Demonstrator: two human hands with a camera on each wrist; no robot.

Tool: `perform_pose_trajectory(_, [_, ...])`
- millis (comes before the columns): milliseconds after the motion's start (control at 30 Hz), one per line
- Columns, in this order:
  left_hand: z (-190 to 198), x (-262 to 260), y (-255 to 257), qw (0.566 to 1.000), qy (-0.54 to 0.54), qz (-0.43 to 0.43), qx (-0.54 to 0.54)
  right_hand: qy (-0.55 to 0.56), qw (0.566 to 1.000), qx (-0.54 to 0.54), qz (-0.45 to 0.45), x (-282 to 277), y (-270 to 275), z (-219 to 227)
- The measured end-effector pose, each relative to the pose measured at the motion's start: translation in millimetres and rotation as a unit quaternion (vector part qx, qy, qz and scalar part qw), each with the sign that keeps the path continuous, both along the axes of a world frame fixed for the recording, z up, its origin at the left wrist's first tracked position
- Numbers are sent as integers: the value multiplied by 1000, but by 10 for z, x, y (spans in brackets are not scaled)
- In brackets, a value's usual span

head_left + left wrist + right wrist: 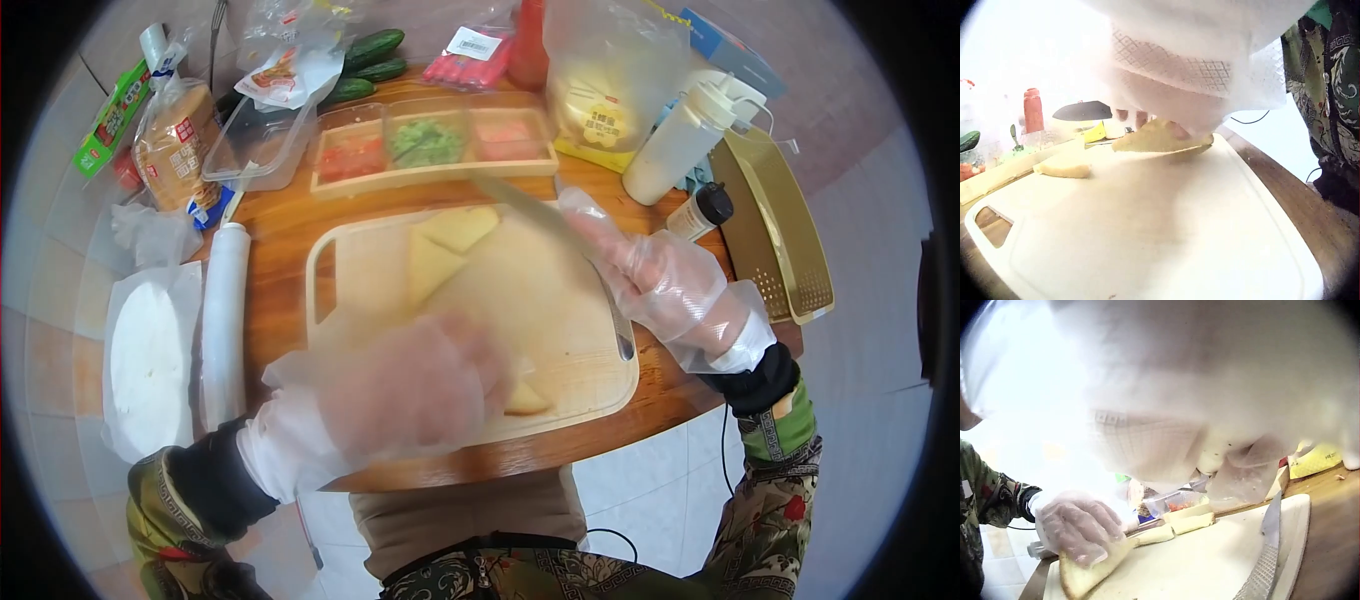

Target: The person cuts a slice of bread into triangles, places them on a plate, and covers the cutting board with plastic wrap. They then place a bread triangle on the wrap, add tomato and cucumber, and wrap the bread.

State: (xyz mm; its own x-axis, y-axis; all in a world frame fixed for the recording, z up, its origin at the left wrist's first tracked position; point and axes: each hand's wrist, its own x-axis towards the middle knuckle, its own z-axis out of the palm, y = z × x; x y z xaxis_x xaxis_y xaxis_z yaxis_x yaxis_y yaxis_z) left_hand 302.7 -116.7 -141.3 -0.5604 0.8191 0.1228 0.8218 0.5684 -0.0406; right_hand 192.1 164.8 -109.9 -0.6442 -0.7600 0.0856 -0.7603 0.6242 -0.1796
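Both hands wear clear plastic gloves. My left hand [410, 385], blurred in the head view, grips a triangular slice of bread [1094, 575] low over the near part of the white cutting board [400, 225]. In the left wrist view that bread [1163, 139] shows beneath the fingers. My right hand [660, 280] holds a knife [540, 215] above the board's far right, its blade pointing left; the handle is hidden in the fist. Two cut bread triangles [455, 230] lie at the board's far side. A second, silver knife [1267, 550] rests along the board's right edge.
Behind the board stands a wooden tray [440, 178] with tubs of chopped red and green food. At left are a plastic-wrap roll [226, 320], a white oval pad [150, 365] and bagged bread [178, 140]. Right holds a squeeze bottle [680, 145], black-capped shaker [700, 212] and tan basket [770, 215].
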Motion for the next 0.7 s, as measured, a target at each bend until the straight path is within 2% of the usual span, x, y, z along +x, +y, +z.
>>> perform_pose_trajectory(100, [39, -88, 40, 998, -36, -47, 15, 30, 999, -6, -15, -4, 43, 14])
perform_pose_trajectory(167, [-34, -214, 147, 990, 52, -71, 106, 39, 999, -17, -26, 2, 70, 24])
perform_pose_trajectory(267, [-76, -532, 283, 982, 50, -69, 167, 23, 998, -50, -41, -2, 123, -17])
perform_pose_trajectory(300, [-42, -615, 271, 982, 50, -71, 167, 38, 997, -58, -39, 6, 143, -37])
perform_pose_trajectory(367, [33, -724, 227, 983, 158, -49, 78, 53, 996, -66, -42, 28, 189, -37])
perform_pose_trajectory(400, [44, -698, 195, 983, 157, -53, 78, 53, 996, -48, -49, 42, 208, -15])
perform_pose_trajectory(467, [52, -555, 129, 985, 126, 108, 56, 50, 996, -31, -62, 78, 260, 9])
perform_pose_trajectory(500, [88, -477, 141, 985, 124, 104, 56, 46, 998, -22, -45, 94, 285, 17])
perform_pose_trajectory(567, [132, -307, 160, 971, 0, 200, 133, 40, 999, -13, -29, 149, 308, 48])
perform_pose_trajectory(600, [86, -231, 142, 971, -3, 200, 133, -1, 999, 4, -35, 211, 298, 82])
perform_pose_trajectory(633, [56, -166, 129, 963, -52, 214, 157, -42, 998, 21, -41, 262, 292, 118])
perform_pose_trajectory(667, [35, -133, 121, 951, -100, 229, 181, -49, 992, 105, -46, 293, 304, 168])
perform_pose_trajectory(700, [14, -123, 143, 950, -103, 231, 181, -51, 992, 106, -45, 308, 308, 163])
